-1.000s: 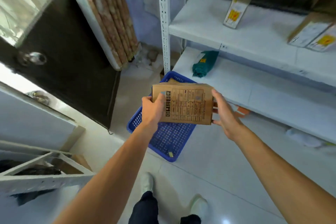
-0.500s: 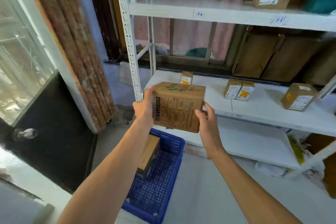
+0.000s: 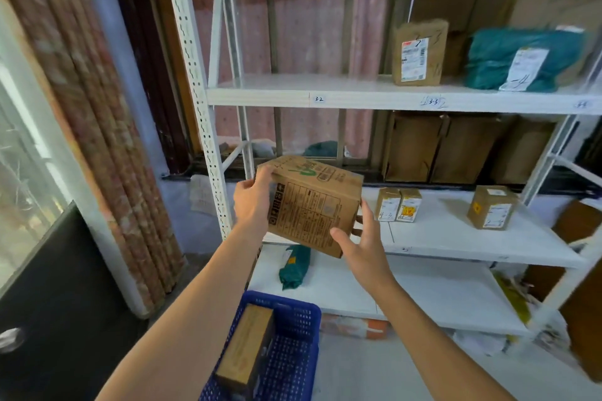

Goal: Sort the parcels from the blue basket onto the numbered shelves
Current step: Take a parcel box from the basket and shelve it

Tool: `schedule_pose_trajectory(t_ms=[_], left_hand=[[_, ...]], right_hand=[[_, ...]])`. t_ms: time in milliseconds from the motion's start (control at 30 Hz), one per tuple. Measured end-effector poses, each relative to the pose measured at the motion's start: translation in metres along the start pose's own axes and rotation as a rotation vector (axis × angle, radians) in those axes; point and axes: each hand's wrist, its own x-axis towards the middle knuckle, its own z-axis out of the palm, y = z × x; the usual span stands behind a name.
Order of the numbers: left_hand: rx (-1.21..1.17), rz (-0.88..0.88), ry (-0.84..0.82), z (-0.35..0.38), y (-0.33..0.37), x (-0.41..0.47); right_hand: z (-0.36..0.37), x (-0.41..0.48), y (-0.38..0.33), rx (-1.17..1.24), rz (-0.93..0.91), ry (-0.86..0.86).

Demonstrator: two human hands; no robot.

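The brown parcel [image 3: 312,205] is held in the air in front of the left end of the shelf rack [image 3: 195,75], level with the rack's middle shelf [image 3: 456,238] and tilted so that its right end sits lower. The left hand [image 3: 252,202] grips the parcel's upper left edge, with its fingers [image 3: 264,172] curled over the top. The right hand [image 3: 361,244] supports the lower right corner: the thumb lies against the printed front face and the other fingers wrap behind the corner, so both hands clasp the parcel. The blue basket [image 3: 293,306] stands on the floor in front of the rack's left end and contains a second parcel [image 3: 247,348], lying against its left wall. The rack's upper shelf [image 3: 277,91] carries a handwritten label [image 3: 319,99] reading 3-2 on its front edge; further labels to the right are blurred. A tall labelled box [image 3: 418,54] and a teal bag [image 3: 521,57] occupy the right part of the upper shelf. Two small boxes [image 3: 399,204] stand touching side by side on the middle shelf, with a single box [image 3: 492,207] well apart toward the rack's right end. A smaller teal bag [image 3: 294,265] lies on the left end of the rack's lower shelf [image 3: 423,293].
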Motion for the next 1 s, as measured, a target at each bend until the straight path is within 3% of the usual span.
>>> schedule_pose_trajectory(t_ms=[200,367,700,1000], left_hand=[[0.211,0.158,-0.129,0.005,0.023,0.005],[0.222,0.135,-0.166,0.001,0.021,0.012],[0.172,0.103,-0.229,0.0,0.016,0.012],[0.208,0.176,-0.348,-0.013,0.022,0.012]], right_hand=[[-0.016,0.032,-0.031,-0.044,-0.043,0.06],[-0.035,0.044,-0.052,0.04,-0.068,0.066],[-0.04,0.059,-0.061,-0.1,-0.057,0.04],[-0.044,0.048,-0.063,0.186,0.117,0.01]])
